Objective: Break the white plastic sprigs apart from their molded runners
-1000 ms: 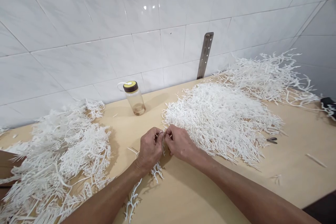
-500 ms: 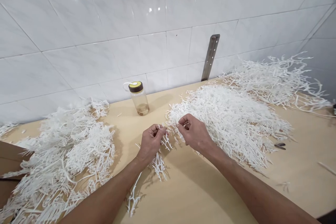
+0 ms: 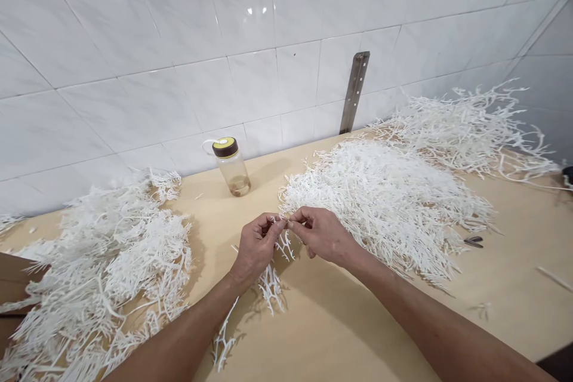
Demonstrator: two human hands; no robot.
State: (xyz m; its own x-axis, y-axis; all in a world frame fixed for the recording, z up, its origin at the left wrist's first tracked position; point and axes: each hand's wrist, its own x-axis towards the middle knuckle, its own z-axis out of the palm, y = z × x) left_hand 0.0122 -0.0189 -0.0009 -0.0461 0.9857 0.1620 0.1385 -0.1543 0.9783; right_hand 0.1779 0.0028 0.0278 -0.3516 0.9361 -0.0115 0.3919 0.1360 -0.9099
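Observation:
My left hand point(image 3: 257, 248) is closed in a pinch on a white, branching, plastic-looking twig point(image 3: 285, 246), whose forked end hangs below the fingers. My right hand point(image 3: 321, 234) is pinched too, its thumb and forefinger meeting the left fingertips at the top of the twig; the exact spot it grips is hidden by the fingers. Under my left wrist more white twigs point(image 3: 270, 287) lie on the table, and a separate one point(image 3: 222, 343) rests by the left forearm. Just beyond my right hand spreads a big heap of short white pieces point(image 3: 385, 203).
A heap of white branched pieces point(image 3: 111, 250) covers the table's left side beside a cardboard box point(image 3: 20, 280). Longer white strands point(image 3: 465, 128) pile up at the back right. A lidded clear bottle point(image 3: 233, 170) stands near the tiled wall. Small dark metal pieces point(image 3: 473, 242) lie right.
My right hand has moved left and slightly down from the edge of the heap to meet my left fingertips. My left hand keeps its pinch on the twig. The view has shifted slightly.

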